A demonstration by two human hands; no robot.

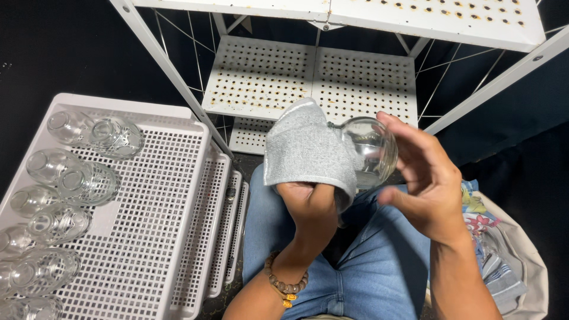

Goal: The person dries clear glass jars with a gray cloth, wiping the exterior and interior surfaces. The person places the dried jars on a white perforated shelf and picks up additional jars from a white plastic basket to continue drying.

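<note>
My right hand (pixel 428 184) grips a clear round drinking glass (pixel 370 149) by its base, tipped sideways over my lap. A grey cloth (pixel 305 151) is draped over my left hand (pixel 309 201) and pressed against the glass's mouth on the left side. A beaded bracelet sits on my left wrist. Both hands are in front of a white perforated metal shelf unit (pixel 308 77).
A white plastic lattice tray (pixel 148 219) on the left holds several clear glasses (pixel 89 181) lying in rows along its left side, with more trays stacked under it. A bag with colourful fabric (pixel 498 261) lies at the right. My jeans-clad legs are below.
</note>
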